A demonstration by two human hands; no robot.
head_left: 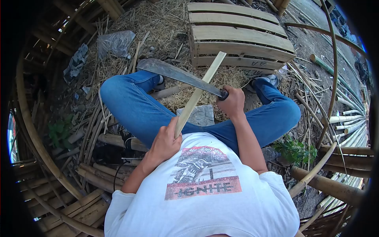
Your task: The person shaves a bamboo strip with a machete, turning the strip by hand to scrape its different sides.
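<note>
My left hand [164, 141] is closed around the lower end of a pale split bamboo strip [200, 90], which slants up and away to the right. In my right hand [231, 101] is the dark handle of a machete [177, 74]. Its broad, worn blade points left and crosses the bamboo strip about midway along. Blade and strip appear to touch, though I cannot tell whether the edge has cut in. Both hands are above my lap, between my bent knees in blue jeans.
A slatted wooden crate [241, 35] stands just ahead. A grey stone block [197, 115] lies between my legs. Straw and bamboo shavings [158, 19] cover the ground, with a clear plastic bag [115, 42] at left. Bamboo poles [351, 122] fan out at right.
</note>
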